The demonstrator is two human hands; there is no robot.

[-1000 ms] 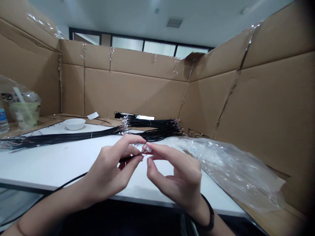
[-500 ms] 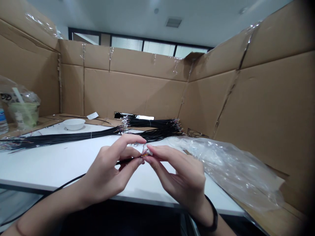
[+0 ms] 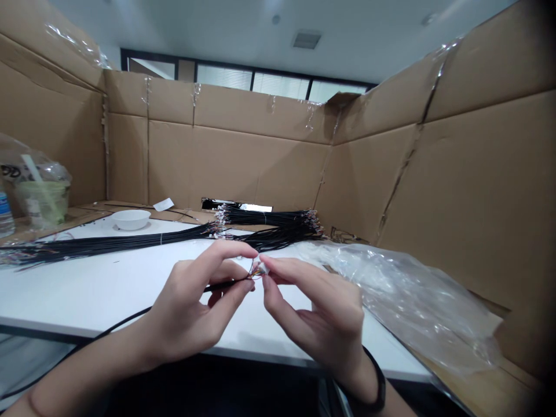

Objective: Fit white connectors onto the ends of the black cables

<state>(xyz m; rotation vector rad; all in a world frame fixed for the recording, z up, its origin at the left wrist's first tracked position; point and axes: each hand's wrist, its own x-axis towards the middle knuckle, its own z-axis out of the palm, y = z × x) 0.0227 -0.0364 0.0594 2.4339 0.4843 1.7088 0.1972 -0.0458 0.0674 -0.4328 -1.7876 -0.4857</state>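
Observation:
Between thumb and fingers, my left hand pinches a black cable close to its end; the cable trails down past my left forearm. Thin coloured wires fan out of that end to a small white connector. My right hand is closed on the connector with thumb and index finger, and its other fingers are curled. The two hands nearly meet above the white tabletop. Part of the connector is hidden by the right fingertips.
Bundles of black cables lie on the left and back of the table. A white bowl stands back left, near a plastic cup and a bottle. Clear plastic sheeting covers the right side. Cardboard walls surround the table.
My right thumb has shifted slightly right and away from the left thumb, so more of the coloured wires and white connector shows. My left hand keeps its hold on the cable.

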